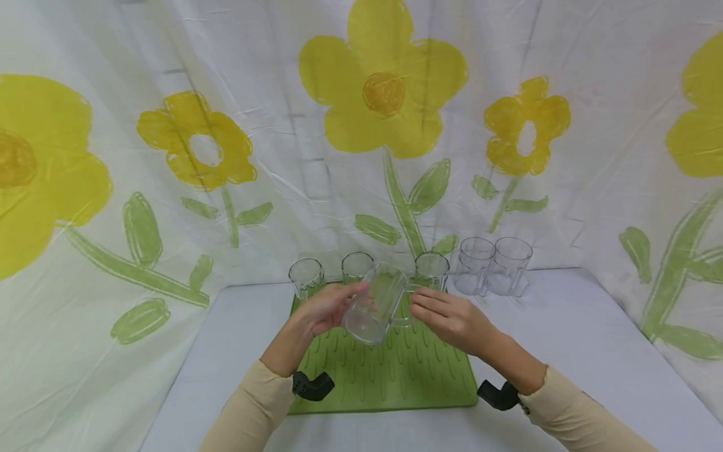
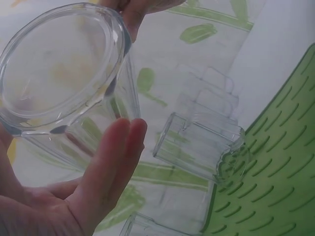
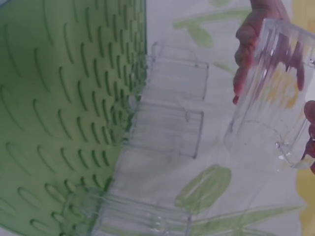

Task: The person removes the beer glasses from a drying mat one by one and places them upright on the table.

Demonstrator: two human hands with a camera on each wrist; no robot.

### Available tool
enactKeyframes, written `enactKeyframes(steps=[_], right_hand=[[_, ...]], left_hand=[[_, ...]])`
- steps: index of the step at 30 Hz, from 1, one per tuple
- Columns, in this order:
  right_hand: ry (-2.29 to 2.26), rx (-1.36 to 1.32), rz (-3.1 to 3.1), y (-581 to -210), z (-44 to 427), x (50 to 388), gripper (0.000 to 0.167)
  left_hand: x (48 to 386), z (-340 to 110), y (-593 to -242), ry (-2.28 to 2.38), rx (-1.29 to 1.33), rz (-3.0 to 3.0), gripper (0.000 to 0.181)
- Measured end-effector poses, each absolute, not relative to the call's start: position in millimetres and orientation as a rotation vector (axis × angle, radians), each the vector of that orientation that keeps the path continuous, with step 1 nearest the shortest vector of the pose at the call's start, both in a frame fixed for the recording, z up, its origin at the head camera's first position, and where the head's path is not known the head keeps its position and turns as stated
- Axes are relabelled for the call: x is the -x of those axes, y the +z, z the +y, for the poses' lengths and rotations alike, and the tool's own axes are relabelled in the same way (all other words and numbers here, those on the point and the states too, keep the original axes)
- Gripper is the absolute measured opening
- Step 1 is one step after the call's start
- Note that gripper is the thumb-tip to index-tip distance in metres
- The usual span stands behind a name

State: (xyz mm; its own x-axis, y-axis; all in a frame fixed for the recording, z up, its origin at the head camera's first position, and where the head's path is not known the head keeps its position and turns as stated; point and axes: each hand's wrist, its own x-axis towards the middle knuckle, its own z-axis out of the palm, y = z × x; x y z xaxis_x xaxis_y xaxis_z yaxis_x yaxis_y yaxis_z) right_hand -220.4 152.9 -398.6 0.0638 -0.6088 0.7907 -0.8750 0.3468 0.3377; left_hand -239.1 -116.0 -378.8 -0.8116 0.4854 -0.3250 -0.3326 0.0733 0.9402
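A clear glass mug [image 1: 375, 304] is held tilted above the green mat [image 1: 390, 376], its base toward the camera wearer. My left hand [image 1: 327, 307] holds its body from the left; in the left wrist view the fingers [image 2: 110, 162] lie along the side of the mug [image 2: 54, 64] near the base. My right hand [image 1: 452, 320] grips the handle, fingers curled. The right wrist view shows the mug [image 3: 270, 93] between the left hand [image 3: 253, 39] and the right hand's fingertips [image 3: 311, 132] at the frame's edge.
Three glass mugs stand along the mat's back edge: left [image 1: 307, 276], middle [image 1: 357, 267] and right [image 1: 432, 270]. Two more mugs [image 1: 476, 267] [image 1: 511, 267] stand close together on the white table [image 1: 542, 339], right of the mat. A flower-patterned curtain [image 1: 271, 157] hangs behind.
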Motion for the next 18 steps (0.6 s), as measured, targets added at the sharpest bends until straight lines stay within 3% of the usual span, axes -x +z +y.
enactKeyframes(steps=[18], right_hand=[[0.548,-1.329,-1.83,-395.3,152.8,218.9,0.029]], left_hand=[[236.8,-117.3,-378.0,1.873,-0.128,1.806,0.056]])
